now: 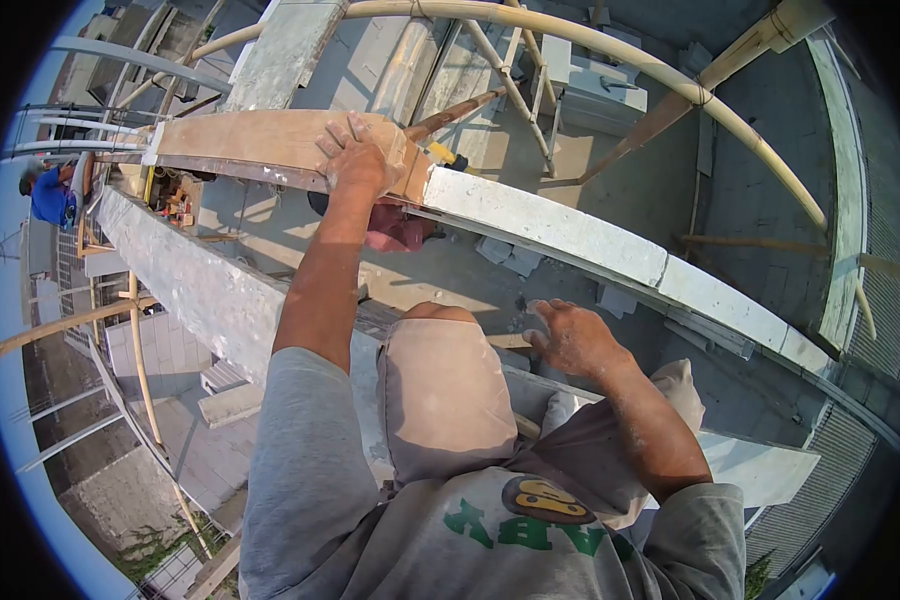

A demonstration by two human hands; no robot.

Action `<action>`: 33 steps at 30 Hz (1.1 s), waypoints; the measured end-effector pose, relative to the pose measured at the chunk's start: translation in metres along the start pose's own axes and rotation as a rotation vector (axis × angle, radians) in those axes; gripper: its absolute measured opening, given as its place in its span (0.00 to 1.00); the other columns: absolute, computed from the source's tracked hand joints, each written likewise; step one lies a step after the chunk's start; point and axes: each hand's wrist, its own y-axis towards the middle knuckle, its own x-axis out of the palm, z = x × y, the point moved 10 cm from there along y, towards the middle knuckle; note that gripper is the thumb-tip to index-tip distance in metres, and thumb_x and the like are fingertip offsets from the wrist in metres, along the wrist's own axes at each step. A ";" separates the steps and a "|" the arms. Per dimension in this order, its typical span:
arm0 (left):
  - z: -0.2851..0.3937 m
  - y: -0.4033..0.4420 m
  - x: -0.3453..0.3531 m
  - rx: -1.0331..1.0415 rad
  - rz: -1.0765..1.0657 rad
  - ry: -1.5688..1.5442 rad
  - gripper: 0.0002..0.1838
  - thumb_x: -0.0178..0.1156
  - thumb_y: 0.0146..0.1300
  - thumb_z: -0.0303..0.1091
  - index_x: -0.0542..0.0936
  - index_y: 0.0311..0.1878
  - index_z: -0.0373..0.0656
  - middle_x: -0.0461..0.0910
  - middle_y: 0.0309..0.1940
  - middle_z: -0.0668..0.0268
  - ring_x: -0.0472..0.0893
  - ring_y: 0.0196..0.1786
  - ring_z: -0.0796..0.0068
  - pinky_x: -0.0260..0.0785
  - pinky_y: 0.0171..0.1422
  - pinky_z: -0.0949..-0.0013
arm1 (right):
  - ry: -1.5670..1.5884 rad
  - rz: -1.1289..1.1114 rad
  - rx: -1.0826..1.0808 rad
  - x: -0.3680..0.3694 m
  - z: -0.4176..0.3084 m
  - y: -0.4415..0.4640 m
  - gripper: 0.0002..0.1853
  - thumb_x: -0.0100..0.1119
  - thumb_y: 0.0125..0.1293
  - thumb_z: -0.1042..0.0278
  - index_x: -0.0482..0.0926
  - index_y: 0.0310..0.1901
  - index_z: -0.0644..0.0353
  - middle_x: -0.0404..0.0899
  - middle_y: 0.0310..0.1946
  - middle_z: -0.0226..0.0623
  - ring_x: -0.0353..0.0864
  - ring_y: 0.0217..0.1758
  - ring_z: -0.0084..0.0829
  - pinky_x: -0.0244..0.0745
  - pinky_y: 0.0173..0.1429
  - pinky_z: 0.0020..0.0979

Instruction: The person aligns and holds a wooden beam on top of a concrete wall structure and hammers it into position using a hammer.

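Here's my left hand (pixel 355 160), fingers spread on the right-hand part of the tan board (pixel 255 137), pressing rather than gripping. White blocks (pixel 550 215) run on from the board's right end. My dusty right hand (pixel 578 338), nearer me than the board, hangs half-open, fingers loosely curled, nothing in it.
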 end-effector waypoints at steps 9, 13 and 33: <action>0.001 0.001 0.000 0.046 0.028 0.012 0.66 0.70 0.51 0.58 0.33 0.80 0.51 0.39 0.78 0.40 0.47 0.78 0.31 0.53 0.73 0.32 | -0.006 -0.005 0.090 -0.002 0.016 -0.013 0.23 0.58 0.68 0.56 0.73 0.58 0.65 0.79 0.49 0.54 0.80 0.56 0.52 0.77 0.58 0.45; 0.003 -0.003 -0.003 0.038 0.019 0.006 0.64 0.71 0.52 0.58 0.33 0.80 0.65 0.39 0.78 0.38 0.47 0.77 0.29 0.54 0.73 0.32 | 0.000 0.043 0.044 -0.002 0.011 -0.011 0.24 0.58 0.68 0.57 0.73 0.58 0.66 0.80 0.48 0.55 0.80 0.55 0.52 0.77 0.57 0.46; 0.004 -0.001 -0.003 0.049 -0.007 0.038 0.63 0.72 0.50 0.60 0.39 0.80 0.64 0.37 0.77 0.35 0.46 0.77 0.27 0.55 0.71 0.29 | -0.041 -0.008 0.039 0.000 -0.006 0.000 0.24 0.58 0.69 0.55 0.73 0.58 0.66 0.80 0.49 0.55 0.80 0.56 0.52 0.77 0.57 0.45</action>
